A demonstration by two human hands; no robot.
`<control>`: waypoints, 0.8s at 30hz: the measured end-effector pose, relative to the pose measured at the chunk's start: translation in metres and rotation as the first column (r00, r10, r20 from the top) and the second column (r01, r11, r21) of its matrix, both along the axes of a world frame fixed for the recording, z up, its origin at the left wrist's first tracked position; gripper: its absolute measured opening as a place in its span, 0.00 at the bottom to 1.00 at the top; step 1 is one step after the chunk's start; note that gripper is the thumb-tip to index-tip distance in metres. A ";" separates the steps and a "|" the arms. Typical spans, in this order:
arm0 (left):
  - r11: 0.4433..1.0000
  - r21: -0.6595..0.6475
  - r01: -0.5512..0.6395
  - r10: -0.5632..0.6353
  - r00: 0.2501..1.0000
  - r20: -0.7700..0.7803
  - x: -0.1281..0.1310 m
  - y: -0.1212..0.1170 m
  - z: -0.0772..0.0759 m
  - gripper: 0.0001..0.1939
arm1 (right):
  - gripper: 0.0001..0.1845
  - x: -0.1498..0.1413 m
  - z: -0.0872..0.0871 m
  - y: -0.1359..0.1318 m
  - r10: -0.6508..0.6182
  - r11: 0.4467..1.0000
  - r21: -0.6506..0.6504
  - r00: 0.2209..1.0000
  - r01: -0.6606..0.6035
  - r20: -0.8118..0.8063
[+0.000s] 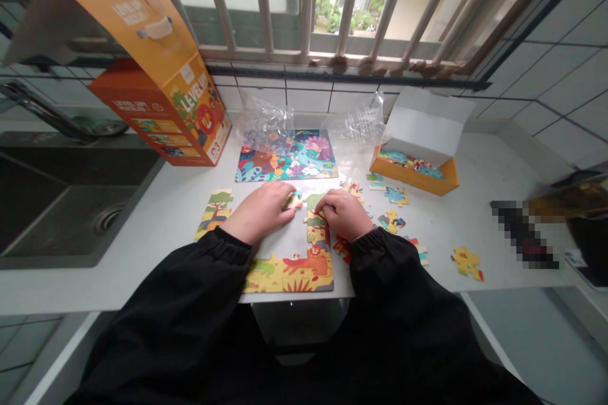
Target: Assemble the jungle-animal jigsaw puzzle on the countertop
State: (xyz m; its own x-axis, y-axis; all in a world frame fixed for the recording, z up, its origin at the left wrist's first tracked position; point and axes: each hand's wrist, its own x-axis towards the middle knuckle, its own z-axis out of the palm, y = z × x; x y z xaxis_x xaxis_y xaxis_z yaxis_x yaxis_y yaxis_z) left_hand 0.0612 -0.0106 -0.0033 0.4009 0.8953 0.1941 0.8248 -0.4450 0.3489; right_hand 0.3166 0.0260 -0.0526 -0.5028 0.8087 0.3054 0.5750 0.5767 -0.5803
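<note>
Both hands rest on a partly built jigsaw puzzle [304,262] on a white counter. My left hand [259,210] lies fingers together over a loose puzzle piece [293,201], pinching its edge. My right hand [342,212] is curled, fingertips pressing the joined pieces at the puzzle's upper right edge. A separate joined cluster of pieces [213,212] lies just left of my left hand. Loose pieces [392,221] are scattered to the right. A finished picture puzzle [287,155] lies behind the hands.
An orange puzzle box [161,111] with its lid up stands at the back left. A small orange tray with a white lid [413,174] holds more pieces. Crumpled plastic bags [363,117] lie by the wall. A dark sink [57,202] is at left, a dark pan at far right.
</note>
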 end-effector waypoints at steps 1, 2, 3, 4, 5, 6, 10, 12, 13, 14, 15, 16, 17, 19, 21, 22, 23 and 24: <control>1.000 0.009 0.022 -0.022 1.000 0.010 0.001 0.001 -0.002 0.15 | 0.17 0.000 0.000 0.000 0.000 1.000 -0.002 1.000 0.000 0.004; 0.999 0.018 0.042 -0.043 0.999 0.019 0.003 0.001 -0.004 0.16 | 0.17 0.000 -0.001 0.000 0.001 1.000 -0.003 1.000 -0.001 0.006; 0.998 0.028 0.059 -0.059 0.998 0.025 0.003 0.002 -0.006 0.16 | 0.17 0.000 -0.001 0.001 0.004 1.000 -0.003 1.000 -0.004 0.008; 0.997 0.040 0.069 -0.070 0.997 0.029 0.004 0.002 -0.009 0.16 | 0.17 0.000 -0.001 0.001 0.005 1.000 -0.002 1.000 -0.005 0.008; 0.996 0.049 0.075 -0.076 0.997 0.031 0.004 0.002 -0.011 0.15 | 0.17 0.000 -0.001 0.001 0.007 1.000 -0.001 1.000 -0.007 0.008; 0.995 0.057 0.078 -0.080 0.996 0.030 0.004 0.002 -0.013 0.14 | 0.17 -0.001 0.000 0.000 0.011 1.000 -0.001 1.000 -0.011 0.011; 0.994 0.066 0.085 -0.087 0.996 0.023 0.002 0.003 -0.019 0.12 | 0.16 -0.001 0.001 0.000 0.008 1.000 0.006 1.000 -0.008 0.028; 0.994 0.071 0.081 -0.083 0.996 0.028 0.001 0.003 -0.020 0.12 | 0.17 -0.002 0.001 -0.001 0.001 1.000 0.022 0.999 -0.002 0.038; 0.994 0.075 0.079 -0.081 0.996 0.030 0.001 0.003 -0.021 0.12 | 0.17 -0.002 0.000 -0.001 -0.002 1.000 0.030 0.999 0.000 0.045; 0.994 0.078 0.076 -0.078 0.996 0.032 0.001 0.003 -0.021 0.12 | 0.19 -0.003 0.000 -0.001 -0.001 0.999 0.037 0.998 -0.001 0.055; 0.994 0.081 0.075 -0.078 0.996 0.034 0.001 0.003 -0.020 0.12 | 0.20 -0.004 -0.001 -0.002 0.000 0.999 0.044 0.998 -0.003 0.069; 0.994 0.083 0.077 -0.080 0.996 0.035 0.001 0.003 -0.020 0.12 | 0.21 -0.005 -0.001 -0.003 0.002 0.999 0.052 0.996 -0.007 0.088; 0.993 0.085 0.079 -0.082 0.996 0.037 0.001 0.003 -0.020 0.12 | 0.23 -0.006 0.000 -0.004 0.003 0.998 0.062 0.994 -0.010 0.111; 0.993 0.084 0.083 -0.086 0.995 0.042 0.001 0.002 -0.019 0.12 | 0.24 -0.009 0.001 -0.006 -0.002 0.996 0.087 0.986 -0.013 0.165; 0.993 0.081 0.081 -0.085 0.995 0.054 0.000 0.002 -0.019 0.12 | 0.24 -0.012 0.004 -0.009 -0.013 0.995 0.104 0.976 -0.010 0.216; 0.994 0.079 0.078 -0.083 0.995 0.061 0.000 0.002 -0.020 0.12 | 0.24 -0.013 0.005 -0.010 -0.019 0.994 0.108 0.972 -0.007 0.235; 0.994 0.076 0.076 -0.081 0.995 0.065 0.000 0.002 -0.020 0.12 | 0.23 -0.014 0.006 -0.011 -0.023 0.994 0.109 0.968 -0.004 0.250; 0.994 0.074 0.076 -0.081 0.994 0.069 -0.001 0.002 -0.020 0.12 | 0.23 -0.014 0.007 -0.011 -0.028 0.994 0.110 0.965 -0.001 0.262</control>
